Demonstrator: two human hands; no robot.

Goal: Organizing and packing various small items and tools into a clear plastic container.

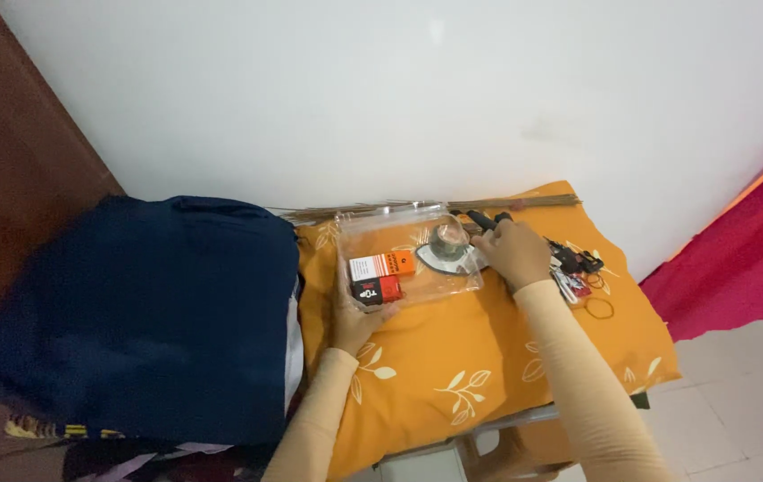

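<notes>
A clear plastic zip pouch (408, 223) lies on an orange leaf-patterned cloth (488, 357). Inside it I see an orange-and-white small box (382, 265), a red-and-black small box (378, 289), a small round jar (446, 239) and an oval mirror-like piece (439, 260). My left hand (356, 325) grips the pouch's near left corner. My right hand (513, 251) rests at the pouch's right edge, its fingers closed around a black tube-shaped item (485, 219).
A dark blue fabric bundle (145, 312) lies to the left. Thin brown sticks (453, 205) run along the wall. Small black items (578, 261), a red-and-white packet (571, 286) and a rubber band (599, 309) sit at the right. Red cloth (747, 259) hangs beyond.
</notes>
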